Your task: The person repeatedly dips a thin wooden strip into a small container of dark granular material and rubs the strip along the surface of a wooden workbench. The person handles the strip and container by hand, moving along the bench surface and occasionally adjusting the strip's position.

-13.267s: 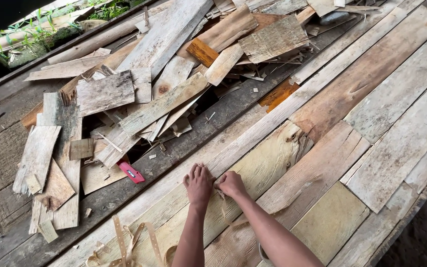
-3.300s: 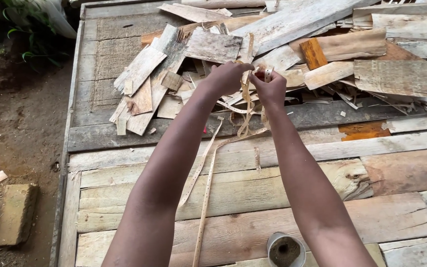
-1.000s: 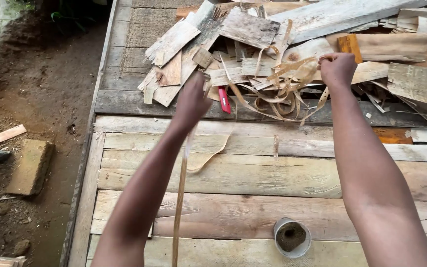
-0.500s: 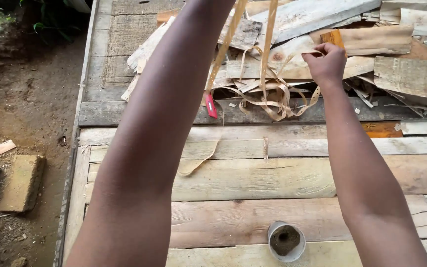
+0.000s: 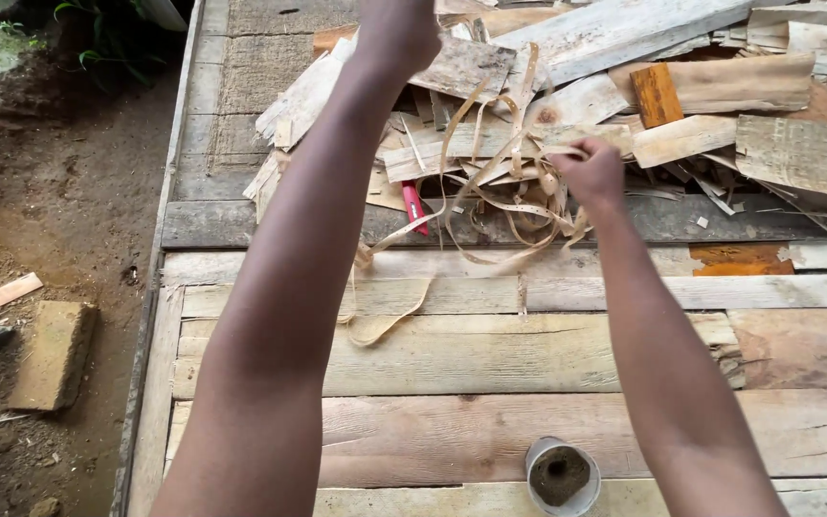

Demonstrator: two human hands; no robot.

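My left hand (image 5: pixel 396 33) is raised high near the top edge, closed on thin pale wood strips (image 5: pixel 476 206) that hang down from it in loops. My right hand (image 5: pixel 590 172) is lower and to the right, fingers pinched on the same tangle of strips. The strips curl above a gap between planks, and one loose curl (image 5: pixel 380 321) lies on the plank platform (image 5: pixel 490 354). A small red tool (image 5: pixel 414 206) lies under the strips, partly hidden.
A heap of weathered board offcuts (image 5: pixel 681 105) fills the back of the platform. A short grey tube (image 5: pixel 562 476) stands on end near the front. Bare earth with a block (image 5: pixel 53 354) lies off the left edge.
My left hand has risen further and its arm swung a little right. My right hand has dropped slightly toward the strips. The tangle of strips hangs between both hands.
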